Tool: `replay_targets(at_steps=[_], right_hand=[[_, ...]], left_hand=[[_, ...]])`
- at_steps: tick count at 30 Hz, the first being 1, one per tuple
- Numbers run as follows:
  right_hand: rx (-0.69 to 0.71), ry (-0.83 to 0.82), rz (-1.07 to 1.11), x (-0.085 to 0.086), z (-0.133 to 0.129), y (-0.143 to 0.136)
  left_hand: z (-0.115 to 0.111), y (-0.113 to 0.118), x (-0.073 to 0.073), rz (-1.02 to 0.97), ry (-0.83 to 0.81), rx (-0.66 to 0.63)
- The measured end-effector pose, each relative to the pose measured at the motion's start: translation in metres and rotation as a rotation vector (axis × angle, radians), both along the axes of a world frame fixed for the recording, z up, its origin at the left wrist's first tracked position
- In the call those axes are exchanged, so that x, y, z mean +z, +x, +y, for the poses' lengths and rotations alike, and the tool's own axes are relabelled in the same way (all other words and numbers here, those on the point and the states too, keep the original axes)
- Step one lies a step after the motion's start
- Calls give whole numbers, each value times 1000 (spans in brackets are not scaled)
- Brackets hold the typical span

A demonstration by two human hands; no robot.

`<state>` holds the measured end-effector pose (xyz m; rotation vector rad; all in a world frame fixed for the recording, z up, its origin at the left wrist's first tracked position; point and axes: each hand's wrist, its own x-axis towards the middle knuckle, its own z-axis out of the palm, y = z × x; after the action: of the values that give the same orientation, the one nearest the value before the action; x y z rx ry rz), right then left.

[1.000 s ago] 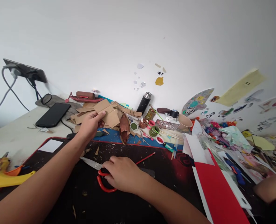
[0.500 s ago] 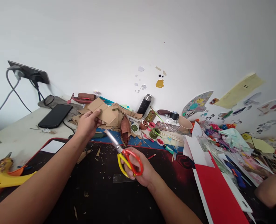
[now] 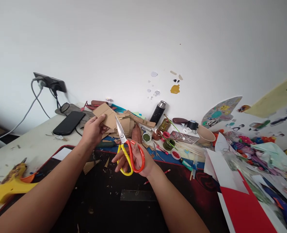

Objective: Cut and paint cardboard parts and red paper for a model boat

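My left hand (image 3: pixel 94 130) pinches a creased piece of tan cardboard (image 3: pixel 106 116) by its lower left edge, above a heap of cardboard scraps (image 3: pixel 127 125). Through the handle loops of a pair of scissors (image 3: pixel 123 137), one red and one yellow, go the fingers of my right hand (image 3: pixel 140 160). The blades point up and away, their tip close to the cardboard's right edge; whether they touch it I cannot tell. Behind the scissors lies a small brown boat-shaped piece (image 3: pixel 136 133). A clear ruler (image 3: pixel 137 195) rests on the black mat (image 3: pixel 109 213) below my right hand.
To the left are a phone (image 3: pixel 69 123) and a yellow glue gun (image 3: pixel 12 186). Paint jars (image 3: pixel 169 144), a black flask (image 3: pixel 158 112) and a pencil (image 3: pixel 167 171) stand or lie ahead. Red and white sheets (image 3: pixel 247 207) and craft clutter fill the right side.
The scissors have swung more upright and closer to the cardboard, with my right hand higher. The view has shifted left, so surroundings appear further right. The person's arm at the right edge is out of view.
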<state>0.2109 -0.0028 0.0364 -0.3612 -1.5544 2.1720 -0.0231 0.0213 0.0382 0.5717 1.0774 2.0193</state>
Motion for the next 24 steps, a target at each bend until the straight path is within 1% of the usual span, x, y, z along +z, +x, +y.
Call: replay_targets(at_steps=[3, 6, 8, 13, 16, 21, 24], right_hand=[[79, -30, -14, -3, 4, 4], [127, -74, -55, -9, 2, 11], [98, -56, -107, -12, 0, 13], [-5, 104, -282, -11, -8, 8], [-41, 162, -315, -13, -12, 5], [-85, 169, -294, -24, -11, 2], [-116, 161, -306, -25, -11, 1]], left_hand=[[1, -12, 3, -4, 21, 58], [1, -18, 4, 2, 36, 66], [0, -17, 4, 19, 38, 44], [-4, -11, 6, 85, 41, -11], [-5, -10, 6, 113, 43, -26], [-4, -9, 3, 127, 38, -61], [-4, -6, 2, 132, 29, -95]])
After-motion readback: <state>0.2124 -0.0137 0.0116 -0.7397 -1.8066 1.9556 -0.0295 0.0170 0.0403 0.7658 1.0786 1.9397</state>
